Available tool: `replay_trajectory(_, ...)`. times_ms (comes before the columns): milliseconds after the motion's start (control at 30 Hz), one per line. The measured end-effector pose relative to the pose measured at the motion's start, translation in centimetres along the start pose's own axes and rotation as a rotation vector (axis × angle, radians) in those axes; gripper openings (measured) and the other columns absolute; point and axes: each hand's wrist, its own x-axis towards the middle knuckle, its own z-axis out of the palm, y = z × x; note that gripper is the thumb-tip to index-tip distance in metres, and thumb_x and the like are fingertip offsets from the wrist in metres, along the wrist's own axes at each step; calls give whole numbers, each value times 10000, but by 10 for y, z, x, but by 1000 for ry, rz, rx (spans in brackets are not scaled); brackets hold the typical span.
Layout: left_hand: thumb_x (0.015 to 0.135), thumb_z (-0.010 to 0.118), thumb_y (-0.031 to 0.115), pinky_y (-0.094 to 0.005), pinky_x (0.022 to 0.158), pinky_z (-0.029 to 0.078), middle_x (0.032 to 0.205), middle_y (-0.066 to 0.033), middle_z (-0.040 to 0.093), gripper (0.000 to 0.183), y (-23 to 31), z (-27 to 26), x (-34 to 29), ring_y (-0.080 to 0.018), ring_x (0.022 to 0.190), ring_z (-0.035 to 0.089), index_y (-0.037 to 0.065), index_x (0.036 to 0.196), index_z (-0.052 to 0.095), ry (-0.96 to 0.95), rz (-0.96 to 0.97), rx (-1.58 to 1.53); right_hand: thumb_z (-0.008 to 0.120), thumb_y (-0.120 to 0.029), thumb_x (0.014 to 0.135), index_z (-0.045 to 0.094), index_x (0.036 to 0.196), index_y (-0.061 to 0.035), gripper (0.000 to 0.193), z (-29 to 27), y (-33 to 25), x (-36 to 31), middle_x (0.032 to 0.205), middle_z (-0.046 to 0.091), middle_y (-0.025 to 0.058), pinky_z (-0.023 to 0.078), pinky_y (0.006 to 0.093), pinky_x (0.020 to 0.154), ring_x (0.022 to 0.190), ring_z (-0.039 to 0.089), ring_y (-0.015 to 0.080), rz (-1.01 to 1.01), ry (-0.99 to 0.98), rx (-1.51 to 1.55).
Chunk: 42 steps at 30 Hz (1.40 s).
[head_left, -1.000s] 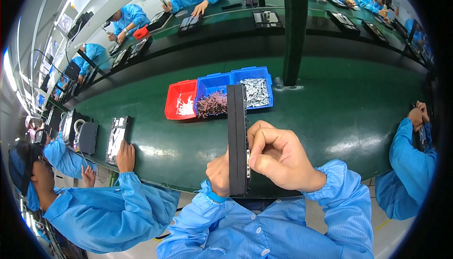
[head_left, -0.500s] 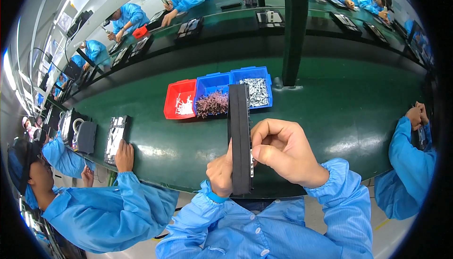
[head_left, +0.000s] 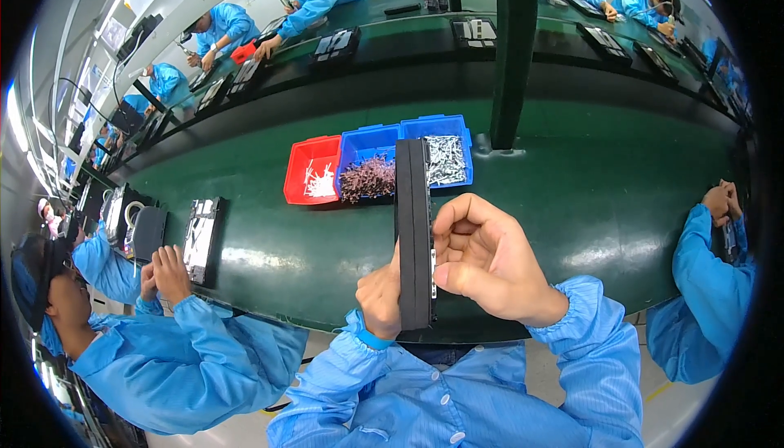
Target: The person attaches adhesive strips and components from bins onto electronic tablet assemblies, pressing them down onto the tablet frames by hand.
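Note:
My left hand (head_left: pixel 379 301) grips a black rectangular device unit (head_left: pixel 415 236) from its left side, and most of its fingers are hidden behind it. The unit is turned up on its edge above the bench, so its plain dark side faces me. Pale parts show along its right-hand face. Against that face rests the thumb of my right hand (head_left: pixel 498 264). The fingers of that hand are loosely bent and apart from the thumb, and nothing shows between them. Beyond the unit, a blue bin (head_left: pixel 467 150) holds many small silvery metal parts.
Left of that bin, another blue bin (head_left: pixel 357 142) contains reddish-brown pieces and a red bin (head_left: pixel 299 162) white sticks. A green post (head_left: pixel 510 56) rises behind them. At left a co-worker (head_left: pixel 171 276) sits by another device (head_left: pixel 202 240); another person's hands (head_left: pixel 720 201) are at right.
The thumb and fingers of my right hand have spread farther apart beside the unit. The left co-worker's hand has come off the device on the bench. Across the bench, a person's arm has moved left.

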Motion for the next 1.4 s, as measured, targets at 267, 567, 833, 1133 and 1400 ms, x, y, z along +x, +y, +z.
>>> replay_trajectory(267,735,722,-12,-297,489,491,634,-100,640,629,-2,1,-2,-185,521,639,-128,1322,527,-3,-33,-11,632,54,792,478,1091,0,341,4,-4,1,1023,551,77,501,264,813,910,588,114,7,21,-60)
replay_trajectory(567,722,756,48,-307,481,489,631,-110,639,682,-2,1,-1,-192,511,636,-144,1328,509,-7,-78,-80,698,-12,749,444,1127,-2,456,4,0,-2,1061,499,81,478,303,887,950,547,131,-71,-44,-124)
replay_trajectory(833,738,737,33,-300,482,498,636,-115,651,646,-3,7,-2,-193,520,651,-147,1318,516,-6,-76,-69,678,9,774,450,1137,8,429,0,0,-1,1056,520,89,493,288,859,958,565,131,-57,-4,-134)
replay_trajectory(1133,751,747,52,-309,459,479,607,-103,627,634,-2,3,0,-184,489,623,-147,1310,523,-20,-58,-50,665,21,762,451,1138,8,433,0,-1,0,1058,520,87,491,284,854,953,559,127,-35,-11,-130)
replay_trajectory(1400,734,760,61,-305,468,485,634,-106,650,662,-3,8,-4,-186,503,632,-145,1316,520,33,-87,-93,668,30,742,435,1155,5,475,2,-1,-2,1066,513,92,487,293,867,960,557,137,-83,-45,-169)
